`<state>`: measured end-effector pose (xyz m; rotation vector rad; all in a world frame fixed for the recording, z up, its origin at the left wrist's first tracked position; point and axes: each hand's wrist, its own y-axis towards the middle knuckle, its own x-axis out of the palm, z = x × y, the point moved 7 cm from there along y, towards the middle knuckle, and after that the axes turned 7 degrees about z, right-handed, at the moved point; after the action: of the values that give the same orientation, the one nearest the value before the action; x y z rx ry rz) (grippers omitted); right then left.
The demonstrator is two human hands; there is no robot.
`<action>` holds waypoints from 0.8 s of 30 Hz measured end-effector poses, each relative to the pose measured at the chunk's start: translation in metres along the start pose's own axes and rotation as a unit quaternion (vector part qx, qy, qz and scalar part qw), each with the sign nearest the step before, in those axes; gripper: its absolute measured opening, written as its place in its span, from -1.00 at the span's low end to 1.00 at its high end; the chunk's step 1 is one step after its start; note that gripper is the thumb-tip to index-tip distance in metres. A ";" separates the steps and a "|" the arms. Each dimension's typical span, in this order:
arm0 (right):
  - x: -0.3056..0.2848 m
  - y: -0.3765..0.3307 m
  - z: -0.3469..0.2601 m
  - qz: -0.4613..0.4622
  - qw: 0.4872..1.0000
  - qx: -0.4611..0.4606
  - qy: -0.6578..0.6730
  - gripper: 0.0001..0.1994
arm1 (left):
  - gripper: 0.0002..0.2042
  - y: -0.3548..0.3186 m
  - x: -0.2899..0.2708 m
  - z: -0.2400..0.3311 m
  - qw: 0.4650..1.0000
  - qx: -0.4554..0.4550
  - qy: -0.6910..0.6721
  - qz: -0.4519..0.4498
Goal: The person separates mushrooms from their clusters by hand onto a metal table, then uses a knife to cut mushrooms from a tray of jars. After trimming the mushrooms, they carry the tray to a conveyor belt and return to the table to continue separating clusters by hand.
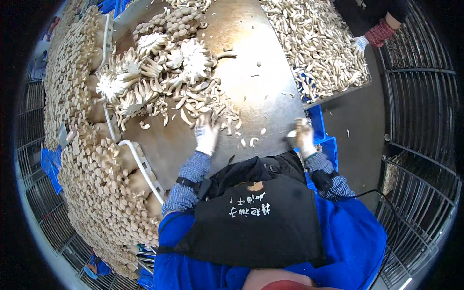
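Observation:
My left hand (207,137), in a white glove, rests at the near edge of a heap of pale mushrooms (166,82). Its fingers point forward, apart, among loose mushroom stems on a metal table (241,63). Over the table's right edge is my gloved right hand (304,137), slightly blurred, its fingers curled in. What they hold, if anything, I cannot make out. Some mushrooms in the heap are still in clusters, base up; others lie separate. A few single pieces, such as a curved stem (253,141), lie between my hands.
Stacked mushroom clusters (104,179) line my left, beside a white rail (142,166). Front right stands a wide bin of loose mushrooms (319,48); another person's gloved hand (360,42) touches its edge. Blue crates (329,147) stand below my right hand. Metal racks (420,106) rise at right.

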<state>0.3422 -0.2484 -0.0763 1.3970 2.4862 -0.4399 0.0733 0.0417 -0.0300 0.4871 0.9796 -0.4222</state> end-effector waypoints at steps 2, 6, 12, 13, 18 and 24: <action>-0.061 0.012 0.041 0.096 0.987 0.132 -0.007 -0.74 | -0.58 0.010 0.008 -0.014 0.999 -0.018 0.004 -0.046; -0.141 0.021 0.146 0.171 0.931 0.322 0.004 -0.78 | -0.49 0.028 0.037 -0.005 0.968 -0.031 0.071 -0.238; -0.126 0.045 0.115 0.115 0.887 0.212 -0.393 -0.40 | -0.37 0.035 0.036 -0.016 0.975 -0.084 -0.012 -0.207; -0.101 0.046 0.082 0.135 0.909 0.112 -0.377 -0.50 | -0.47 0.034 0.037 -0.021 0.977 -0.068 -0.016 -0.203; 0.027 0.036 -0.037 -0.004 0.964 -0.084 -0.251 -0.72 | -0.61 0.039 0.025 -0.024 0.971 -0.137 -0.070 -0.184; 0.178 -0.023 -0.109 -0.383 0.879 0.239 0.153 -0.46 | -0.56 0.012 0.018 0.066 0.910 -0.180 -0.260 -0.267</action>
<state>0.2242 -0.0788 -0.0378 0.5332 3.3002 -1.1240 0.1329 0.0120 -0.0123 -0.2428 0.6312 -0.7952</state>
